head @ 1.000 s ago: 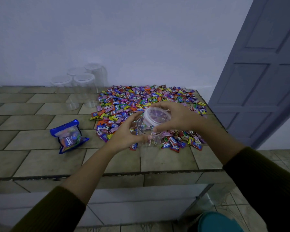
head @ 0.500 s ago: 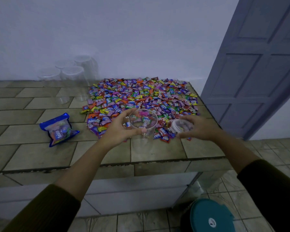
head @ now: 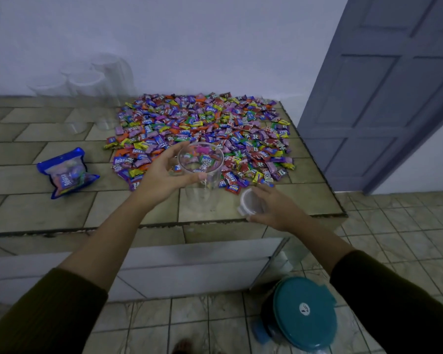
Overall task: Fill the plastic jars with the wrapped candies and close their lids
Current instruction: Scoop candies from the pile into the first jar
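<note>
A clear plastic jar (head: 202, 192) stands open near the counter's front edge, with nothing inside that I can make out. My left hand (head: 164, 177) holds it at the rim, thumb in front and fingers behind. My right hand (head: 271, 208) grips the jar's white-rimmed lid (head: 250, 201) low over the counter, to the right of the jar. A wide heap of colourful wrapped candies (head: 202, 131) covers the counter just behind the jar.
Several more clear jars with lids (head: 87, 85) stand at the back left by the wall. A blue candy bag (head: 67, 173) lies to the left. The tiled counter's front edge (head: 164, 226) is near. A teal-lidded bin (head: 304, 312) stands on the floor. A grey door (head: 384, 98) is at right.
My right hand took the lid off the jar and carried it down to the right, close to the counter. My left hand kept its hold on the jar.
</note>
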